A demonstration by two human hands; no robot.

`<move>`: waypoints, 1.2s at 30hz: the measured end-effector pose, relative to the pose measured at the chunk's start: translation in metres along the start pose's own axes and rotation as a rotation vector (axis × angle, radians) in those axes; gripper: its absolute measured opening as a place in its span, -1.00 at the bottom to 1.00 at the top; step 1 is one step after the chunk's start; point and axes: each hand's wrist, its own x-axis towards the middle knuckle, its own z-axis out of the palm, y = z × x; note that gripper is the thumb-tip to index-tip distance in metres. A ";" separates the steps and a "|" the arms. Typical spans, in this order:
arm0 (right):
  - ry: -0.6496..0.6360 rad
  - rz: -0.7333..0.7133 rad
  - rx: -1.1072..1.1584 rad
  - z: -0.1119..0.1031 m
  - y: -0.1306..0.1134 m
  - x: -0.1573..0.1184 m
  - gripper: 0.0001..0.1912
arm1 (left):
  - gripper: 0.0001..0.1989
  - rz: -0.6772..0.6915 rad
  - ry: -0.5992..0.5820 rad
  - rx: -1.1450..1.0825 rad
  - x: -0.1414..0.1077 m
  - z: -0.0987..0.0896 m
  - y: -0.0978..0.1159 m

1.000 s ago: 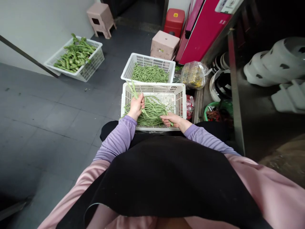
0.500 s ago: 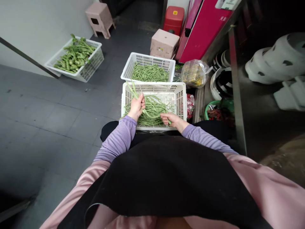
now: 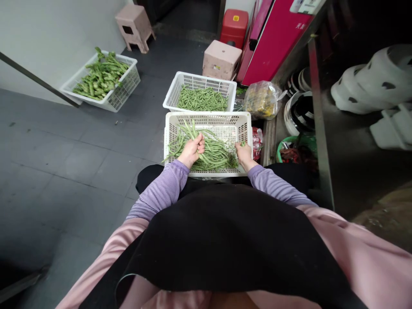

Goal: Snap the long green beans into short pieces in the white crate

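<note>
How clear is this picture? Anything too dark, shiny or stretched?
Head view: the left hand and the heaped green beans are fairly clear; head view: deep shadow surrounds the pale stacked containers; head view: the plastic bag catches highlights; head view: a wide lens seems to stretch the pink sleeves toward the lower corners.

Dim, soft light; faint sheen on the floor (image 3: 72, 161); doorway (image 3: 189, 17) sunk in shadow; edges stretched, slightly blurred
</note>
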 end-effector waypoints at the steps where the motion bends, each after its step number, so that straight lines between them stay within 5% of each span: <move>1: 0.018 0.003 -0.024 -0.002 0.004 -0.001 -0.61 | -0.66 -0.002 0.001 -0.001 -0.001 0.000 0.000; 3: 0.002 0.059 -0.053 0.002 0.009 -0.006 -0.59 | -0.65 -0.003 0.006 -0.003 -0.001 0.001 -0.001; 7: -0.455 0.357 -0.129 0.033 0.010 -0.027 -0.63 | -0.61 -0.003 0.006 0.016 0.003 0.002 -0.005; 10: -0.638 0.281 -0.146 0.049 0.002 -0.039 -0.67 | -0.64 0.042 0.080 0.093 0.008 -0.001 -0.007; 14: -0.588 0.109 -0.008 0.046 -0.006 -0.047 -0.67 | -0.65 0.167 0.237 0.295 0.010 -0.006 -0.006; 19: -0.397 0.030 0.296 0.037 -0.017 -0.044 -0.68 | -0.60 0.183 0.071 0.308 0.000 0.001 -0.015; 25: 0.034 0.003 0.379 0.026 -0.038 -0.019 -0.67 | -0.64 0.164 -0.092 0.291 -0.016 0.011 -0.033; 27: -0.061 0.129 0.273 0.027 -0.034 -0.019 -0.69 | -0.62 0.087 -0.124 0.289 -0.016 0.011 -0.035; 31: -0.452 0.415 0.110 0.043 -0.013 -0.034 -0.67 | -0.57 -0.059 -0.077 0.346 -0.010 0.005 -0.033; 36: -0.560 0.431 0.153 0.044 -0.009 -0.042 -0.73 | -0.56 -0.182 -0.115 0.240 -0.001 -0.002 -0.021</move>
